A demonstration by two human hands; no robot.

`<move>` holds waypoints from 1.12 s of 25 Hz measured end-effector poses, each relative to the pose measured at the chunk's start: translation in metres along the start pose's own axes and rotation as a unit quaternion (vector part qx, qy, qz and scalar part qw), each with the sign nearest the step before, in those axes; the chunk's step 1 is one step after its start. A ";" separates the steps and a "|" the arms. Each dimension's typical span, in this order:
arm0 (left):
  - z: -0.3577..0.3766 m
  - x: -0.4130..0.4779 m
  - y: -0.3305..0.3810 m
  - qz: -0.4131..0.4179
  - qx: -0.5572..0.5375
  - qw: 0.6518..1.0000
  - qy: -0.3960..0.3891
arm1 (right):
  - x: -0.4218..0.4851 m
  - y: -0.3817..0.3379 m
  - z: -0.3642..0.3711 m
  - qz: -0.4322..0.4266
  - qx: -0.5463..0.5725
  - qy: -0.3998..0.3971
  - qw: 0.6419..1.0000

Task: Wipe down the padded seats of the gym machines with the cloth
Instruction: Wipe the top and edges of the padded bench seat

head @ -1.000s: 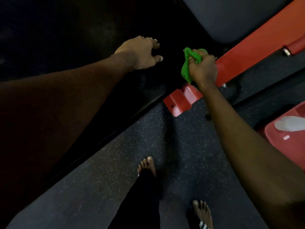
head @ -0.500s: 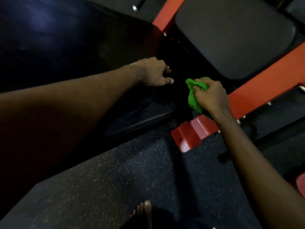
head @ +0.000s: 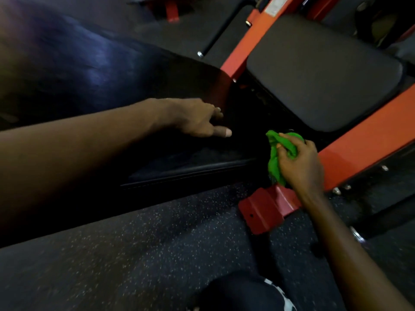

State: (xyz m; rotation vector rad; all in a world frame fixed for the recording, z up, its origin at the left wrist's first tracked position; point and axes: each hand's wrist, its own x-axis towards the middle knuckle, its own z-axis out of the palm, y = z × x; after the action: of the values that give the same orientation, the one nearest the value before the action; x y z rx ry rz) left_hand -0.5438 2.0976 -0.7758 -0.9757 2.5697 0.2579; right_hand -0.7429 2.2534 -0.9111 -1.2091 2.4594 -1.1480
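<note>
The green cloth [head: 275, 162] is bunched up in the right hand [head: 301, 162], whose fingers [head: 289, 151] are curled tight round it. A loose tail of it hangs down just above the red foot plate [head: 262, 209] that is bolted to the speckled floor [head: 134, 254]. Up and to the left of that plate, the left hand [head: 197, 117] rests on the end of the long black bench [head: 89, 70]. Its fingers are loosely bent, its thumb is stretched towards the cloth, and it holds nothing. Beyond the plate and to the right lies the grey padded seat [head: 318, 72], which the cloth has not yet touched. The orange-red beam [head: 363, 144] runs between the two. Compared with half a second ago, both hands keep much the same places relative to the plate, and the grip on the cloth is unchanged. What has shifted is the view, which has lifted. The whole seat now shows, with a black bar [head: 215, 34] and more red frame far behind the plate. The bare toes seen earlier near the bottom are gone, and a dark trouser knee [head: 242, 292] sits there below the plate.
</note>
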 end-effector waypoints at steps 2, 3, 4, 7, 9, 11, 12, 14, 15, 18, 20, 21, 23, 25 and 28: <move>0.002 -0.028 0.014 -0.020 0.005 0.998 -0.066 | -0.001 0.001 0.004 0.045 0.015 0.016 0.999; 0.003 -0.039 0.020 -0.027 0.021 0.995 -0.089 | -0.006 -0.006 0.006 0.045 0.025 0.020 0.999; 0.005 -0.049 0.024 -0.036 0.040 0.993 -0.106 | -0.014 -0.014 0.007 0.033 0.034 0.022 0.999; 0.014 -0.074 0.027 -0.075 0.079 0.987 -0.115 | -0.047 -0.044 0.007 -0.065 0.077 0.016 0.995; 0.022 -0.083 0.025 -0.085 0.112 0.986 -0.094 | -0.064 -0.054 0.008 -0.127 0.094 0.002 0.987; 0.028 -0.087 0.025 -0.084 0.138 0.984 -0.070 | -0.061 -0.050 0.007 -0.164 0.079 -0.004 0.983; 0.029 -0.088 0.025 -0.087 0.146 0.984 -0.063 | -0.049 -0.040 0.007 -0.161 0.067 -0.002 0.985; 0.029 -0.093 0.024 -0.093 0.154 0.982 -0.051 | -0.018 -0.015 0.006 -0.107 0.053 0.014 0.993; 0.030 -0.096 0.023 -0.094 0.155 0.982 -0.044 | -0.006 -0.003 0.004 -0.072 0.055 0.022 0.996; 0.036 -0.101 0.023 -0.088 0.160 0.983 -0.016 | -0.008 -0.004 0.007 -0.013 0.076 0.037 0.996; 0.038 -0.102 0.023 -0.086 0.164 0.983 -0.003 | -0.036 -0.027 0.011 -0.043 0.103 0.034 0.993; 0.038 -0.102 0.023 -0.085 0.167 0.982 0.002 | -0.052 -0.039 0.012 -0.078 0.119 0.028 0.989; 0.038 -0.103 0.024 -0.080 0.169 0.982 0.011 | -0.078 -0.053 0.011 -0.161 0.132 0.002 0.978; 0.039 -0.104 0.025 -0.078 0.176 0.981 0.022 | -0.079 -0.047 0.010 -0.208 0.116 -0.007 0.971; 0.038 -0.115 0.022 -0.084 0.211 0.973 0.035 | -0.047 -0.020 0.010 -0.146 0.105 0.033 0.983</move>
State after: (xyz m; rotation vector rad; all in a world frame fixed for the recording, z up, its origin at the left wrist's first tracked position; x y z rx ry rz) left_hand -0.4680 2.1943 -0.7628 -1.0389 2.4344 -0.3611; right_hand -0.6952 2.2741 -0.9119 -1.5219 2.1836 -1.5014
